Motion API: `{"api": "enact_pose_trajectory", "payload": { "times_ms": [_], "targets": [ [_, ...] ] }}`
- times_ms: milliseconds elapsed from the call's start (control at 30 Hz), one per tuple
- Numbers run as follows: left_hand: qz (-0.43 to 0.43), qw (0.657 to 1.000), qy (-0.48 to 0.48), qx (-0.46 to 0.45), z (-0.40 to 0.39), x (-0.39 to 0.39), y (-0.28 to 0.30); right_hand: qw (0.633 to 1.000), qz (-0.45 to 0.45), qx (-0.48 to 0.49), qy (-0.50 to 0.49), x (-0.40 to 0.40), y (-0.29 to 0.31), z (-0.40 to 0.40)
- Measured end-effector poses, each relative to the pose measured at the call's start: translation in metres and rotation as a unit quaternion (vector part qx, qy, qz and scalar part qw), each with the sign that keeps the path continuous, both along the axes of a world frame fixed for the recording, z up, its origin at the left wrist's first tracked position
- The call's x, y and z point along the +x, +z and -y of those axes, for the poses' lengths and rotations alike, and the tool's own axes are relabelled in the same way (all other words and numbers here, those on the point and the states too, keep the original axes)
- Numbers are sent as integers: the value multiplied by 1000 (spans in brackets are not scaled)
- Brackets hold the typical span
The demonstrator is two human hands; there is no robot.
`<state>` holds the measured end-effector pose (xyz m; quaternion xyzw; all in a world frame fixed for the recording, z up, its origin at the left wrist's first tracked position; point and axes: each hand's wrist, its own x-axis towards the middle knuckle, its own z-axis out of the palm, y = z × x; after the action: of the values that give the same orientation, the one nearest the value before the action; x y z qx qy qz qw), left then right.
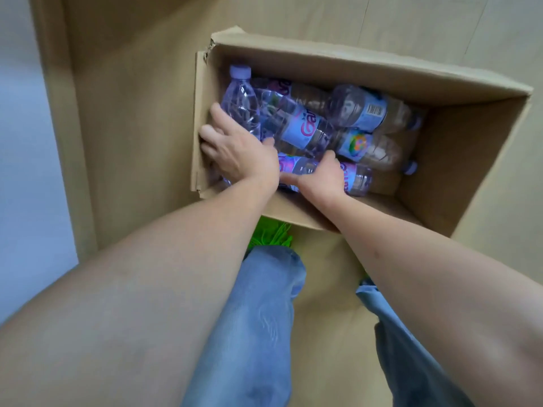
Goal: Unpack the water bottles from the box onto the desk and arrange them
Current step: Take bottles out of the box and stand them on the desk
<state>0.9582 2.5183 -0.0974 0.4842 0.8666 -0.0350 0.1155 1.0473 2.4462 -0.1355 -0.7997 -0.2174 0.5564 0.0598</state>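
Left hand (235,154): fingertips hidden behind the upright bottle (241,104) and box wall (199,118); grip unclear.
Right hand (318,176): fingers tucked under, out of sight; hold on the near lying bottle (357,177) uncertain.
Bottle labels: blurred, lettering only partly readable.
Bottles beneath the pile: mostly covered, count unclear.
Green shoe (271,235): largely hidden by box and trouser leg (258,318).
Forearms: cut off by the lower edge.

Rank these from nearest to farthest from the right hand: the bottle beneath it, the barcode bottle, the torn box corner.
From the right hand:
1. Bottle beneath it, touching, near wall.
2. Barcode bottle, farther back, lying down.
3. Torn box corner, far left.
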Motion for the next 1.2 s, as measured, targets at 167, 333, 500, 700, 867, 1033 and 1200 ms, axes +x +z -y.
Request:
{"api": "enact_pose_trajectory", "payload": {
  "times_ms": [167,333,500,700,867,1033,1200],
  "targets": [
    [-32,999,23,-24,-10,6,-3,999,-23,-25,9,4,3,-2],
    [44,987,-128,-89,-4,2,19,995,-28,-67,64,16,23,-1],
    [131,968,-146,-155,-3,0,78,992,-33,-123,14,54,77,8],
    [155,948,-165,-224,-14,13,183,974,-93,-157,-137,96,179,16],
    [189,947,-154,-209,-25,31,283,963,-143,-125,-191,129,285,3],
    [231,948,-143,-169,-42,50,393,929,-260,-30,-262,154,408,-31],
    [233,955,-151,-100,-65,67,520,910,-348,76,-211,179,534,-74]
  ]
}}
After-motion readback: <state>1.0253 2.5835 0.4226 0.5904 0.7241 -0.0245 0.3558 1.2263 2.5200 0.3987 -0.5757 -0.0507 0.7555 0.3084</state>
